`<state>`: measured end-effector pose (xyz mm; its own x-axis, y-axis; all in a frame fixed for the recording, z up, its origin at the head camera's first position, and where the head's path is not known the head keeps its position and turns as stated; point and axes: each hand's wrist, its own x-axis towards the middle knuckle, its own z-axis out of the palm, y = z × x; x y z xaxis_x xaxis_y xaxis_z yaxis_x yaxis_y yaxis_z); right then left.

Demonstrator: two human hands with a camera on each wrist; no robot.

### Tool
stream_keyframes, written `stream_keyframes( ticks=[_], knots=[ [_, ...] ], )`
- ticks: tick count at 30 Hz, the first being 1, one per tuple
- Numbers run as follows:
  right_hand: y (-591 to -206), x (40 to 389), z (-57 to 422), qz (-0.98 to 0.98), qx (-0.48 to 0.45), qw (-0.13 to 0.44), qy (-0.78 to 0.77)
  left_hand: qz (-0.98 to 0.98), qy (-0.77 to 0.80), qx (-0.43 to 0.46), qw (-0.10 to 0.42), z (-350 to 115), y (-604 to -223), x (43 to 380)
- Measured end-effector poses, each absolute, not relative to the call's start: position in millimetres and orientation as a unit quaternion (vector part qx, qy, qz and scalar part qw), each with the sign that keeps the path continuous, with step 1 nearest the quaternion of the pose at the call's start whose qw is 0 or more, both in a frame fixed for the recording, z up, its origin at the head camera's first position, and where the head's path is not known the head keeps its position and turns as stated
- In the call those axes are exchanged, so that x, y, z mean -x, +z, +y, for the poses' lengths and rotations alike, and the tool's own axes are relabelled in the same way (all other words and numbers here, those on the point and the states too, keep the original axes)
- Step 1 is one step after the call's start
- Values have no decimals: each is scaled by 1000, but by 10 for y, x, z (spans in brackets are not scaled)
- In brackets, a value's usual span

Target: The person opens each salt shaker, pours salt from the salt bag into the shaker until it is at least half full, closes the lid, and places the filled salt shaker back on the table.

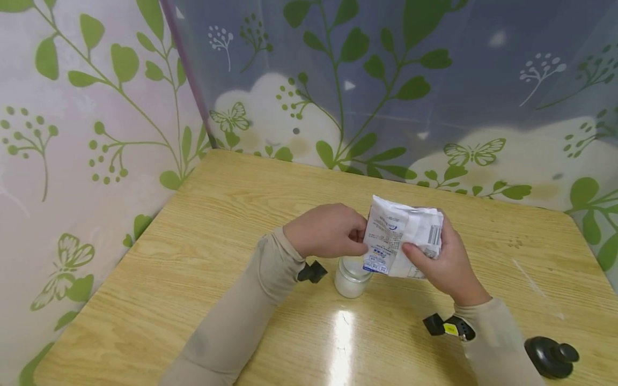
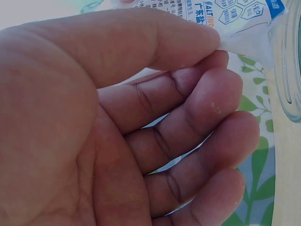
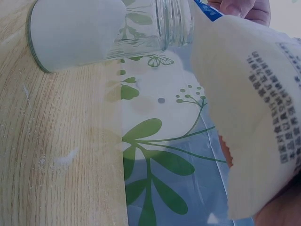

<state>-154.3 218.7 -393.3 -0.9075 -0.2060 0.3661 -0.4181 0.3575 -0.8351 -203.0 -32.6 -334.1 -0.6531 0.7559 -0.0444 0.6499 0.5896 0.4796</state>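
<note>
A white salt bag [image 1: 403, 236] with blue print and a barcode is held tilted above the table. My right hand [image 1: 451, 262] grips its right side, thumb on the near face. At the bag's left edge, my left hand [image 1: 330, 230] pinches the plastic between thumb and index finger; the other fingers curl loosely in the left wrist view. Just below the bag stands a glass jar [image 1: 351, 284], its mouth partly hidden by the bag. White contents fill much of the jar [image 3: 77, 33] in the right wrist view.
A black rounded object with a knob [image 1: 552, 356] sits at the front right of the wooden table [image 1: 217, 198]. Traces of white powder [image 3: 66, 157] lie on the tabletop. Walls with a leaf pattern [image 1: 367, 107] border the back and left edges.
</note>
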Motion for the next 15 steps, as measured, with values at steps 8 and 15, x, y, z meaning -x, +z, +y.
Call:
stream_keyframes(
  ticks=[8, 15],
  knots=[
    [-3921, 1538, 2184, -821, -190, 98, 530, 882, 223, -396, 127, -326, -3341, 2029],
    [-3926, 1538, 2186, -819, -190, 99, 532, 881, 227, -395, 129, -324, -3345, 2025]
  ],
)
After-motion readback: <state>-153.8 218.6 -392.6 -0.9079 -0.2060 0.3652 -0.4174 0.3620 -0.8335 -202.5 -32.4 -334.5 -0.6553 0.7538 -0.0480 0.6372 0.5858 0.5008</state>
